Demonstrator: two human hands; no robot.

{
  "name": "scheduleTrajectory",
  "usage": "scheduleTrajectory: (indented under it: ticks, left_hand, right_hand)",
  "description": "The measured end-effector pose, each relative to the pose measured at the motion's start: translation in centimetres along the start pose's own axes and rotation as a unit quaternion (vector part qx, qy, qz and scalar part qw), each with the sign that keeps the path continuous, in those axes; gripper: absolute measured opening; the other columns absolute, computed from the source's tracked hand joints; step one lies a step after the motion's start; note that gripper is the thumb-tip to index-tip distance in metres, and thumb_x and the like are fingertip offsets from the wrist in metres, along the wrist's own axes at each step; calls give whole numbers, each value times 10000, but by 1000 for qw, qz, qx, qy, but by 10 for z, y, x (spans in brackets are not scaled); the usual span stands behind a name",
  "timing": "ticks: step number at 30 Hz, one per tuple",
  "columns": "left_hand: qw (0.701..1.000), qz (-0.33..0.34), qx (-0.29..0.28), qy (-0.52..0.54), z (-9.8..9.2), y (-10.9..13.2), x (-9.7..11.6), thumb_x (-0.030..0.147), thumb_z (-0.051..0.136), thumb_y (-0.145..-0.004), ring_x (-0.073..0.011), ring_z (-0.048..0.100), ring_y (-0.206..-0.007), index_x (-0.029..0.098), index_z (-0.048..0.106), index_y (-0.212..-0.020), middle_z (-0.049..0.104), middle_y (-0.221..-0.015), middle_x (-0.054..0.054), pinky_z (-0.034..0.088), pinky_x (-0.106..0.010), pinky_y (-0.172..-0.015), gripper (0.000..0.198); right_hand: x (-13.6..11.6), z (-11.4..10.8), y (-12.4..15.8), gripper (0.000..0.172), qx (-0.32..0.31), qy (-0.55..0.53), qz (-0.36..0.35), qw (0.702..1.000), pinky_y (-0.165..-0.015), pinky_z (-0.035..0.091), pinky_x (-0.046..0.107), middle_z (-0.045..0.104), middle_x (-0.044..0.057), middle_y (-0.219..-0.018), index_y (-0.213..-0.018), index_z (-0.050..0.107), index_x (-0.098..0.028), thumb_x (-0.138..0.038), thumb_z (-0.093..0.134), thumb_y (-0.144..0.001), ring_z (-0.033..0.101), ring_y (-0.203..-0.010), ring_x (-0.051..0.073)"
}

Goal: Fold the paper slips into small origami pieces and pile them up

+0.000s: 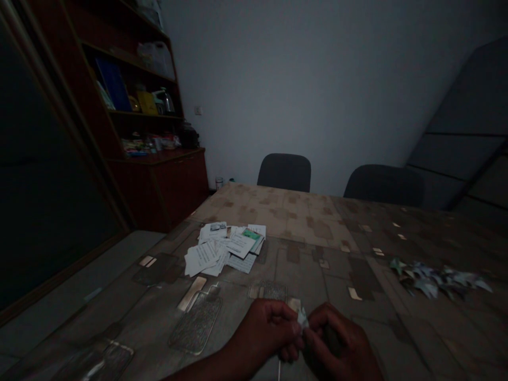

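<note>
Close to the table's near edge, my left hand (pixel 270 330) and my right hand (pixel 340 341) meet fingertip to fingertip. Between them they pinch a small folded piece of paper (pixel 302 318), pale with a pointed tip sticking up. Most of its lower part is hidden by my fingers. Ahead and to the left lies a loose pile of printed paper squares (pixel 204 256), one with a green patch. Off to the right sits a heap of small folded paper pieces (pixel 431 280), pale and greenish, with pointed ends.
A patterned cloth covers the table (pixel 301 211). Beyond its far edge stand two dark chairs (pixel 284 170). At the left is a reddish-brown cabinet (pixel 166 185) whose shelves hold a kettle (pixel 169 100) and other household items. The room is dim.
</note>
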State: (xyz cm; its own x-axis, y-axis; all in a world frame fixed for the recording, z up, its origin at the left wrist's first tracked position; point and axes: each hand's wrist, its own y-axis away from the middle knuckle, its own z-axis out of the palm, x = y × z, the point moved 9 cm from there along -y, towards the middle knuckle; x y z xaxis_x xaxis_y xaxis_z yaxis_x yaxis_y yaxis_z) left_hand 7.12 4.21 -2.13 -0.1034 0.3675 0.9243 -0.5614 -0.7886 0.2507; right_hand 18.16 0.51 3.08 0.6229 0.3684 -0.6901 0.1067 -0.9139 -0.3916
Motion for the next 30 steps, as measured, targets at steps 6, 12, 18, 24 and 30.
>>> scheduleTrajectory:
  ticks: [6,12,18,24,30]
  left_hand:
    - [999,10,26,-27,-6,0,-7,265,705,-625,-113,580,-469,140,592,-718,656,-563,3,439,-233,-496,192]
    - [998,19,55,-34,-10,0,-6,218,664,-623,-112,575,-478,141,574,-717,666,-572,-9,441,-237,-507,151]
    - [999,16,28,-30,-6,-1,-8,301,674,-662,-103,543,-447,149,547,-738,646,-554,0,405,-223,-472,212]
    - [997,43,32,-60,-6,3,1,261,629,-696,-111,546,-482,148,567,-714,634,-567,-1,420,-237,-508,130]
    - [985,68,65,-144,-11,4,6,182,576,-703,-123,541,-490,149,584,-685,603,-545,12,393,-233,-505,37]
  right_hand:
    - [8,3,2,152,14,-25,33,999,-545,450,216,609,-20,-624,-690,581,-209,-259,567,-833,604,-571,143]
    - [16,4,4,123,39,-90,107,989,-543,429,223,594,-32,-604,-696,589,-218,-298,609,-788,591,-572,152]
    - [16,0,4,125,75,-139,151,976,-538,411,235,562,-41,-583,-683,579,-225,-320,629,-747,555,-567,154]
    - [19,3,5,171,79,-229,165,956,-554,429,241,561,-38,-606,-703,577,-224,-362,671,-741,560,-589,156]
    - [22,7,7,138,66,-197,164,964,-596,468,248,615,-27,-647,-809,642,-230,-336,686,-732,598,-623,164]
